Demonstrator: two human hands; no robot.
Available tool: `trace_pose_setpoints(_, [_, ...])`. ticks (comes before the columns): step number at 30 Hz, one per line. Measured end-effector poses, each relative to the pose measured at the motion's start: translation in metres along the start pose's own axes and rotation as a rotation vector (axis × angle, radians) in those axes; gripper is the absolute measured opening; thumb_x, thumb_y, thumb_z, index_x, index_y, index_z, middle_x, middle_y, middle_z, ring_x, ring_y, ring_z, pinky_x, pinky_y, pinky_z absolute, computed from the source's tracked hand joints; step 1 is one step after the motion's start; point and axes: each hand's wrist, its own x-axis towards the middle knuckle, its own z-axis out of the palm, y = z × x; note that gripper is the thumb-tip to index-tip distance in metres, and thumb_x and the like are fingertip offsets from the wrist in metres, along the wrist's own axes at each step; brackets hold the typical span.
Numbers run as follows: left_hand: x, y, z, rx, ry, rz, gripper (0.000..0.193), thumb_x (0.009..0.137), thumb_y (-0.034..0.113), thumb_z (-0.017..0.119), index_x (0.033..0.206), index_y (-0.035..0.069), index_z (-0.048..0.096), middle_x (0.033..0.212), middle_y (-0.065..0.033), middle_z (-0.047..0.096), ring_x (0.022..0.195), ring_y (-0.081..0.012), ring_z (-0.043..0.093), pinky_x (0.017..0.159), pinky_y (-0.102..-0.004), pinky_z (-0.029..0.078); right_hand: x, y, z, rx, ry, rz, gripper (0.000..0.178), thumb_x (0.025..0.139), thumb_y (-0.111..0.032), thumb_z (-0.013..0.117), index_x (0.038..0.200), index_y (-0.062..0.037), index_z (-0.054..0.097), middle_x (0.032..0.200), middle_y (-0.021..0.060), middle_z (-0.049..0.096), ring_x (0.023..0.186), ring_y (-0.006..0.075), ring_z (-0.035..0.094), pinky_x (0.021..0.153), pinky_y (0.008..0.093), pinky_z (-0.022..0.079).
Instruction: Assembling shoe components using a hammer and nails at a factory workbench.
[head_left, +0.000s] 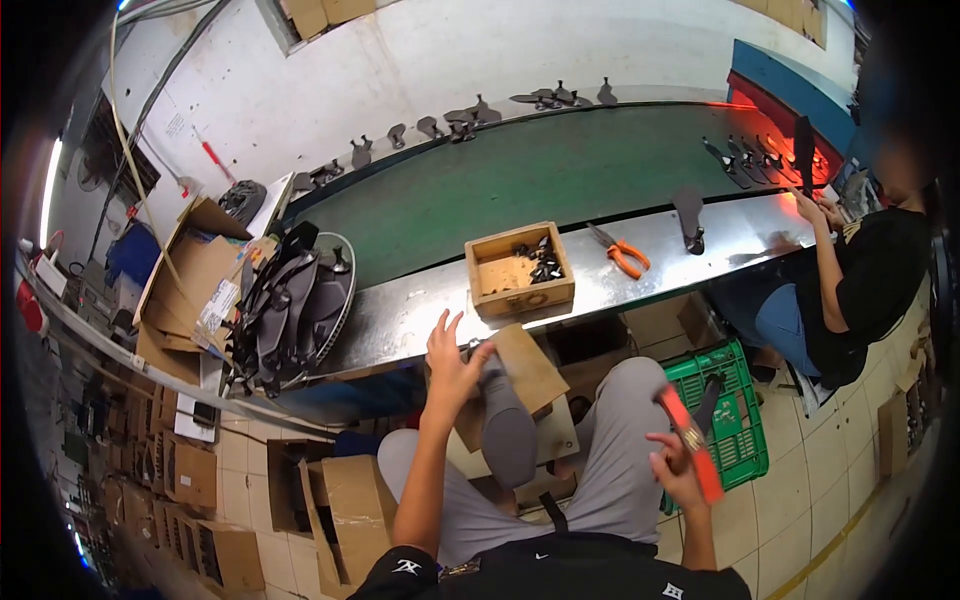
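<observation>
Between my knees a dark grey shoe sole (508, 435) lies with its broad end toward me, over a brown sheet (530, 368) and a pale block (556, 430). My left hand (455, 365) is at the sole's narrow far end, thumb against it, the other fingers raised and partly spread. A small dark part shows there, too small to make out. Above my right knee, my right hand (680, 475) holds a red tool (690, 445) with a black band; its exact kind is unclear.
Ahead, a wooden box (520, 296) of small black parts, orange-handled pliers (622, 252) and another sole (689, 215) rest on the metal ledge (400, 318). A basket (345, 300) piled with soles stands left. A green crate (745, 430) is right, near a co-worker (860, 270).
</observation>
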Motion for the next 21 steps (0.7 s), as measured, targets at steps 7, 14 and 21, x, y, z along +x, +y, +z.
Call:
trace_pose_setpoints(7, [0.146,0.039,0.085,-0.077,-0.304,0.286,0.015,0.088,0.008,0.062,0.099,-0.001,0.068,0.098,-0.0193,0.068,0.092,-0.0374,0.064,0.081,-0.0402,0.051,-0.004,-0.013,0.018,0.576,0.188,0.21,0.015,0.097,-0.002,0.049,0.102,0.0026,0.062,0.052,-0.0039,0.04,0.04,0.004,0.034,0.038,0.0226,0.03])
trace_pose_setpoints(14, [0.205,-0.025,0.128,0.126,-0.702,0.413,0.013,0.083,0.005,0.062,0.09,0.002,0.072,0.084,-0.0212,0.069,0.075,-0.0347,0.068,0.067,-0.0428,0.053,0.03,-0.002,0.04,0.239,0.178,0.053,0.02,0.093,-0.004,0.054,0.101,-0.0023,0.073,0.052,-0.0081,0.043,0.039,0.0014,0.037,0.037,0.0211,0.028])
trace_pose_setpoints(21, [0.167,0.022,0.079,-0.405,-0.274,0.069,0.019,0.092,0.011,0.061,0.101,-0.003,0.07,0.085,-0.0162,0.071,0.073,-0.0235,0.069,0.062,-0.0332,0.053,0.076,-0.038,0.04,0.374,0.137,-0.048,0.022,0.095,-0.004,0.058,0.114,-0.0003,0.068,0.065,-0.0044,0.057,0.047,0.0032,0.046,0.047,0.0193,0.036])
